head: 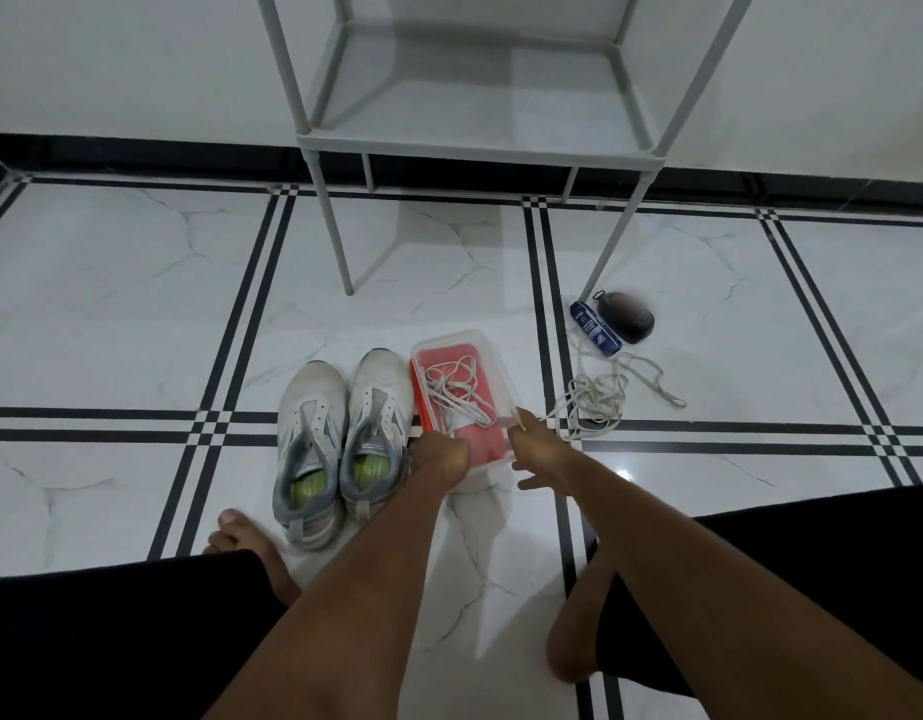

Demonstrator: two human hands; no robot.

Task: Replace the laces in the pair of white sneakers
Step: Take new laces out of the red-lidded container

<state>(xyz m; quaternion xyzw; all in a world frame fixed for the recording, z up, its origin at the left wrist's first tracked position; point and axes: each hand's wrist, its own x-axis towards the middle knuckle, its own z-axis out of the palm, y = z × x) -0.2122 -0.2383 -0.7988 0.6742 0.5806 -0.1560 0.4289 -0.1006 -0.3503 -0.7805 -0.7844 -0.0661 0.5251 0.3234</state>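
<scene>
Two white sneakers with grey heels and green insoles stand side by side on the floor, the left sneaker (309,439) and the right sneaker (376,428), both without laces. Right of them sits a clear plastic box (480,341) with a red bottom, holding a loose white lace (457,389). My left hand (438,457) grips the box's near left edge with curled fingers. My right hand (535,452) holds the near right corner, thumb on the rim. A second tangle of white laces (602,397) lies on the tiles right of the box.
A grey metal shelf rack (470,142) stands against the wall behind. A blue tube (594,330) and a dark oval object (628,317) lie by its right leg. My bare feet and black-clad legs frame the lower view.
</scene>
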